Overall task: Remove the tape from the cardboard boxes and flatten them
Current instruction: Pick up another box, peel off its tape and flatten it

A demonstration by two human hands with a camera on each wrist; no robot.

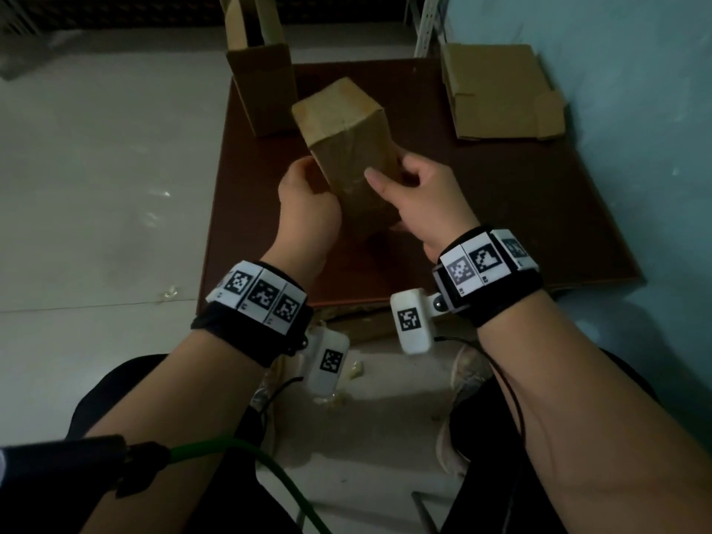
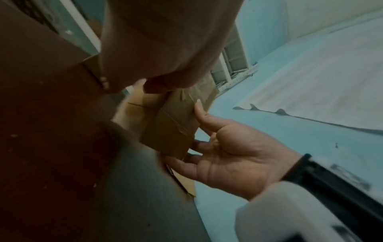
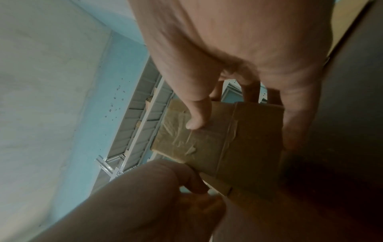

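table: dark reddish-brown board [image 1: 520, 225], sits low on the floor
floor: pale grey [image 1: 96, 186], a few small scraps on it
wall: light blue [image 1: 616, 52], on the right
shelving: metal rack upright [image 1: 425, 25], far corner
cable: green [image 1: 277, 475], bottom left

The box [image 1: 346, 148] I hold is matt brown cardboard, and clear glossy tape [image 3: 180, 131] lies wrinkled over its end and one side. The table [image 1: 501, 210] under it is dark reddish-brown with a dull, smooth finish. At its far left corner stands an open box [image 1: 266, 90] of plain matt cardboard; at the far right corner lies flattened cardboard [image 1: 497, 90], equally dull.
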